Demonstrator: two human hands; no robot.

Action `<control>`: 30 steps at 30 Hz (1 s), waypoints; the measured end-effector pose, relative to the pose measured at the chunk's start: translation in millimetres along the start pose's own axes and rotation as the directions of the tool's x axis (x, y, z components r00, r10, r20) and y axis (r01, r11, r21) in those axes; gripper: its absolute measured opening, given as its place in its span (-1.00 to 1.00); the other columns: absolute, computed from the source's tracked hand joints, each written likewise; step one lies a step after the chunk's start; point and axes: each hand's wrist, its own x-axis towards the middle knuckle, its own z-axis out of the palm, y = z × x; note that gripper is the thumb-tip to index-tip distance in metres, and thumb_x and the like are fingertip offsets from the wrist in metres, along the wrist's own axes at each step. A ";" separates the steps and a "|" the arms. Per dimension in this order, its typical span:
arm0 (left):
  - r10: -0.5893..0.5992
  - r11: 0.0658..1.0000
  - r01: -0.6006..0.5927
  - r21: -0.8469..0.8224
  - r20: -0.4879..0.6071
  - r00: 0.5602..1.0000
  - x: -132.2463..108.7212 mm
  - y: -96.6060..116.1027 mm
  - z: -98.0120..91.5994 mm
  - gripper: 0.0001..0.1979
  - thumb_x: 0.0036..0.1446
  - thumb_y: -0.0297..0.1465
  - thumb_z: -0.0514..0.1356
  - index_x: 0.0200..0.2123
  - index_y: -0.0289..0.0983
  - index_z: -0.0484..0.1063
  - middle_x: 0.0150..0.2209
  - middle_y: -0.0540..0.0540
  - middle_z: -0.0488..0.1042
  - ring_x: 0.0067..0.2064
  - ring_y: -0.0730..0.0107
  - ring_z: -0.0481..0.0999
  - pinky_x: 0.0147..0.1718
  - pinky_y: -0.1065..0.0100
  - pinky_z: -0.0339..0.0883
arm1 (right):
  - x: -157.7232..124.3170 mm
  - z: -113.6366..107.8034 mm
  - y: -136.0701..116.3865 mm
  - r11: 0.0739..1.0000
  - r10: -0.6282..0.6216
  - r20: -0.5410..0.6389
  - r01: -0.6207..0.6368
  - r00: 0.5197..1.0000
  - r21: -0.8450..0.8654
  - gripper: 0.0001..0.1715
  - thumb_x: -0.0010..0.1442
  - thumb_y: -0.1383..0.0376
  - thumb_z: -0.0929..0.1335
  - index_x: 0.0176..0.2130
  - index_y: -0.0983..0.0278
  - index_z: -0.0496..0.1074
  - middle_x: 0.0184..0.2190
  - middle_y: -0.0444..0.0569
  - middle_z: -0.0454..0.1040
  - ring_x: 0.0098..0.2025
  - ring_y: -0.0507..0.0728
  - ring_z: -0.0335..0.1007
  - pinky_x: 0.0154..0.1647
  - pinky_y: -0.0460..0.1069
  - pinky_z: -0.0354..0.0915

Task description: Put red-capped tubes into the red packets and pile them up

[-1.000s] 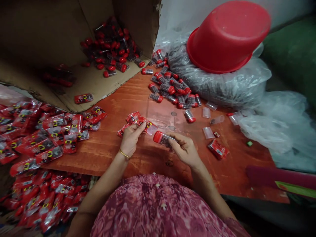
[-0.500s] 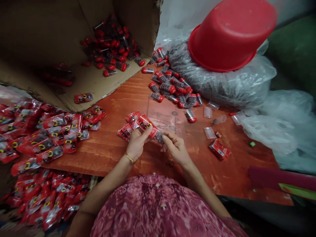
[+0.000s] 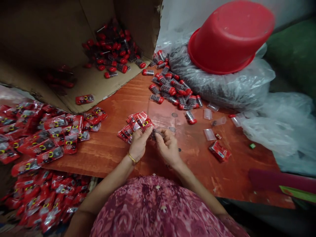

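My left hand [image 3: 138, 144] is closed on a red printed packet [image 3: 146, 123] held above the wooden table [image 3: 118, 102]. My right hand [image 3: 168, 146] is closed on a small red-capped vial [image 3: 158, 133], pressed end-on against the packet's mouth; most of the vial is hidden by fingers and packet. The two hands meet at the table's middle. A few more red packets [image 3: 128, 131] lie just left of my left hand.
A pile of red-capped vials [image 3: 172, 89] lies beyond the hands, with more in the open cardboard box [image 3: 108, 49]. Filled red packets [image 3: 49, 135] heap at the left. An upturned red tub [image 3: 229, 36] rests on a plastic bag [image 3: 234, 85]. Empty clear vials [image 3: 208, 113] lie at the right.
My right hand has brought the vial left and into the packet held by my left hand; the vial's red cap, plain a second ago, is now hidden.
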 end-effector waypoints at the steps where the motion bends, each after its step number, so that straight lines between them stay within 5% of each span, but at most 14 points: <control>1: -0.014 1.000 0.014 0.007 0.017 1.000 -1.1 0.1 0.8 -0.71 -0.16 -0.20 0.31 -0.50 -0.34 0.45 -0.62 0.03 0.41 -0.59 0.55 0.34 -0.54 0.47 0.22 | 0.8 2.5 -0.6 0.999 0.033 0.002 -0.033 0.999 0.038 -0.78 0.13 0.14 0.31 -0.34 0.25 0.31 -0.55 -0.21 0.32 -0.54 -0.05 0.25 -0.50 -0.12 0.25; 5: -0.056 0.998 0.054 0.018 0.088 0.995 -2.1 5.3 -1.5 -0.68 -0.13 -0.15 0.29 -0.51 -0.32 0.44 -0.67 0.03 0.38 -0.67 0.55 0.29 -0.69 0.48 0.13 | 2.8 6.6 -2.7 0.987 0.097 0.069 -0.105 0.993 0.122 -0.75 0.14 0.10 0.29 -0.32 0.24 0.27 -0.65 -0.29 0.19 -0.71 -0.08 0.06 -0.68 -0.13 0.13; 9: -0.010 0.999 0.011 -0.036 0.031 0.999 4.5 13.2 -7.3 -0.70 -0.18 -0.19 0.32 -0.48 -0.34 0.50 -0.52 -0.05 0.51 -0.47 0.46 0.46 -0.41 0.43 0.32 | 0.9 3.2 -2.6 0.997 -0.071 0.068 0.074 0.995 -0.032 -0.81 0.14 0.18 0.30 -0.31 0.26 0.32 -0.50 -0.17 0.34 -0.51 -0.04 0.24 -0.49 -0.12 0.22; 13: -0.052 0.999 0.052 -0.015 -0.011 0.999 9.2 13.9 -7.2 -0.79 -0.26 -0.35 0.35 -0.50 -0.35 0.52 -0.52 -0.05 0.53 -0.39 0.44 0.48 -0.31 0.43 0.32 | -4.2 3.0 0.8 0.993 -0.113 0.098 0.116 0.989 -0.028 -0.84 0.17 0.21 0.28 -0.25 0.24 0.33 -0.38 -0.13 0.38 -0.36 -0.02 0.30 -0.32 -0.09 0.28; 21: -0.076 0.963 0.073 0.259 0.005 0.997 -1.4 -4.8 -5.1 -0.70 -0.10 -0.19 0.26 -0.53 -0.35 0.43 -0.68 0.03 0.36 -0.70 0.58 0.25 -0.74 0.50 0.06 | -5.9 11.8 4.2 0.929 0.190 0.073 -0.203 0.979 0.310 -0.69 0.06 0.06 0.34 -0.35 0.25 0.31 -0.64 -0.28 0.23 -0.73 -0.11 0.01 -0.76 -0.16 0.12; 25: 0.000 0.968 -0.006 0.252 0.020 1.000 -4.8 -11.2 -5.1 -0.64 -0.03 -0.09 0.19 -0.50 -0.31 0.40 -0.67 0.06 0.33 -0.67 0.58 0.25 -0.70 0.50 0.13 | -0.9 12.8 -0.9 0.958 0.126 -0.049 -0.108 0.991 0.264 -0.68 0.04 0.06 0.35 -0.37 0.25 0.29 -0.67 -0.28 0.25 -0.73 -0.11 0.09 -0.76 -0.18 0.09; 30: 0.113 0.980 -0.115 0.164 0.022 0.993 1.6 -9.1 -10.3 -0.63 0.02 -0.09 0.15 -0.51 -0.31 0.41 -0.56 0.03 0.41 -0.55 0.55 0.34 -0.54 0.49 0.25 | 0.1 10.4 -4.3 0.986 0.064 -0.050 -0.056 0.997 0.159 -0.72 0.10 0.09 0.32 -0.35 0.26 0.28 -0.67 -0.29 0.26 -0.74 -0.11 0.07 -0.75 -0.18 0.05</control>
